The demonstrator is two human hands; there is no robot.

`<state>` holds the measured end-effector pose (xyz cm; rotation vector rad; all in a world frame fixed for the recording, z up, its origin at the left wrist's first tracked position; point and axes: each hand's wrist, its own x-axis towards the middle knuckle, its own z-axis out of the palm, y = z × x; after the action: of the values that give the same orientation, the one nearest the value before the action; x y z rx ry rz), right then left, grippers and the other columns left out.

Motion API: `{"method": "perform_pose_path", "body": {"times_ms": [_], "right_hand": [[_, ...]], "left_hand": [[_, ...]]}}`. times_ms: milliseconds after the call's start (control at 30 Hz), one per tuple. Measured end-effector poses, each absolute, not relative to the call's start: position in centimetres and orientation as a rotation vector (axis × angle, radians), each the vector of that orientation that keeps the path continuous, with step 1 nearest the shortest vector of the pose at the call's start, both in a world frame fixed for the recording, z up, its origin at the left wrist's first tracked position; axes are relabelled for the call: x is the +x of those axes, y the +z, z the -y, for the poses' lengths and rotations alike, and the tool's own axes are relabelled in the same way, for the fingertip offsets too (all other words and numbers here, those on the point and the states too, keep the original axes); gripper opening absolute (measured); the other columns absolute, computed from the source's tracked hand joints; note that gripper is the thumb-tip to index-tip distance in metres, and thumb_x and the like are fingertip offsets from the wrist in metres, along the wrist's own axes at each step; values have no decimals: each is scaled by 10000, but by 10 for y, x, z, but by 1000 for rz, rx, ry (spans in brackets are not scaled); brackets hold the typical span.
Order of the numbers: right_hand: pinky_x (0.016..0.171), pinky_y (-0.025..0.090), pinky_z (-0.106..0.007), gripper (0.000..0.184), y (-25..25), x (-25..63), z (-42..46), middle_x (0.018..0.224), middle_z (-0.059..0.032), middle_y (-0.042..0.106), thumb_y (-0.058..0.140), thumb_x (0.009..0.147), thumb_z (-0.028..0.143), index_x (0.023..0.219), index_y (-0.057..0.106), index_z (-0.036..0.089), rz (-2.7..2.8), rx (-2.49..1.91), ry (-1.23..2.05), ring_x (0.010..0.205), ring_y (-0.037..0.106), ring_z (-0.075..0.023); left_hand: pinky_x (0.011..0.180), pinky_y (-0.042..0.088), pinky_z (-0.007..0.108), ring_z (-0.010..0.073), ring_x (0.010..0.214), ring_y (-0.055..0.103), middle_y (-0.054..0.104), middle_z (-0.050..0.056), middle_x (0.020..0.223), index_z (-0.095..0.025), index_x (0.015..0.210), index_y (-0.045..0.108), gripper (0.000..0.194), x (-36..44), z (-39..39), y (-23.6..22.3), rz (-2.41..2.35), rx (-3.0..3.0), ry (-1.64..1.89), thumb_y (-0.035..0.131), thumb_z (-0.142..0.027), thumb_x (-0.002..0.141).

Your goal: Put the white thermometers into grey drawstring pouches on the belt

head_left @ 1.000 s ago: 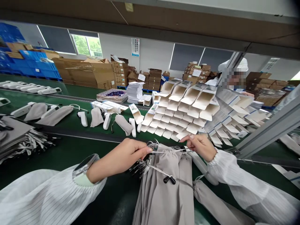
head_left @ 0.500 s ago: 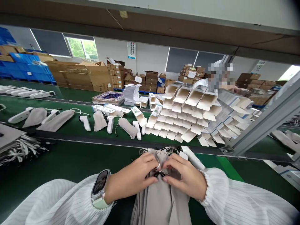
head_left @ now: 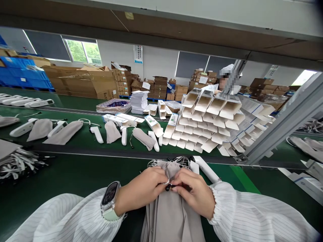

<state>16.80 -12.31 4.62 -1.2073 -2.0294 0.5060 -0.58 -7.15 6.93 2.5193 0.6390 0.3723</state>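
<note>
Green worktop (head_left: 75, 174) below stacked cartons (head_left: 209, 114). Left hand (head_left: 141, 191) and right hand (head_left: 193, 193) each keep a narrow grip on the black toggle (head_left: 168, 187) atop grey pouches (head_left: 171, 215); best done pinching close, cord taut.

White pinstriped sleeves w/ elastic cuffs (smartwatch (head_left: 110, 199) on left wrist).
</note>
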Motion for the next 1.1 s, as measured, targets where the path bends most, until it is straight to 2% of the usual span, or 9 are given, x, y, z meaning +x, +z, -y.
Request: {"method": "perform_pose_path", "body": {"times_ms": [167,300,400,500,633,733,900,1000,1100], "right_hand": [[471,305,-219,86,35,168,137,559,28,445,423,730,195,666,479,202,2124,-1140,304,494,374,-89],[425,295,-202,92,33,181,158,559,37,468,436,755,239,709,515,228,2255,-1313,373,458,378,-78],[595,397,-244,199,36,191,167,854,-40,523,433,748,238,909,549,239,2270,-1325,317,672,479,-127],[745,385,-361,353,36,195,174,1024,-86,457,497,676,238,1028,512,233,2181,-1467,239,901,445,-220],[699,380,-361,363,31,200,192,924,-75,476,426,616,110,953,523,201,2129,-1629,222,822,446,-207],[705,358,-389,223,26,210,206,852,-69,483,451,625,150,818,554,189,2061,-1722,46,784,443,-210],[770,302,-474,468,15,225,209,1104,-130,432,563,616,453,1028,531,233,1906,-1924,-291,938,420,-299],[734,317,-445,435,9,234,209,1155,-130,409,536,674,375,1098,490,285,1940,-1962,-289,905,440,-274],[697,339,-405,298,6,250,219,1051,-122,467,528,678,282,972,555,238,1900,-1861,-320,837,452,-239]], "left_hand": [[567,310,207,105,569,418,397,-37,550,-154,508,371,302,-8,67,71,-645,2415,285,426,-159,804],[486,315,202,115,533,446,441,-35,589,-184,691,497,284,-43,59,68,-929,2230,248,331,-342,858],[549,387,227,166,699,523,538,6,865,-243,1053,461,274,-66,58,68,-1248,2249,321,351,-371,838],[773,398,336,247,1000,453,421,58,1175,-253,1196,353,416,-52,69,74,-1410,2522,599,417,-378,804],[960,254,361,222,1181,294,410,30,1238,-222,1111,464,276,14,95,80,-745,2985,639,374,-269,854],[971,243,368,212,1139,363,483,33,1181,-199,1122,468,300,51,106,76,-403,3003,397,370,-316,863],[954,228,409,194,999,463,529,22,1087,-228,1055,509,253,57,106,68,-467,2894,264,359,-268,856],[948,204,409,173,927,481,558,-6,972,-247,917,566,217,54,108,69,-500,2852,218,362,-232,848],[910,223,413,162,841,495,566,-22,857,-256,815,584,197,58,110,71,-605,2801,167,389,-233,831]]}}
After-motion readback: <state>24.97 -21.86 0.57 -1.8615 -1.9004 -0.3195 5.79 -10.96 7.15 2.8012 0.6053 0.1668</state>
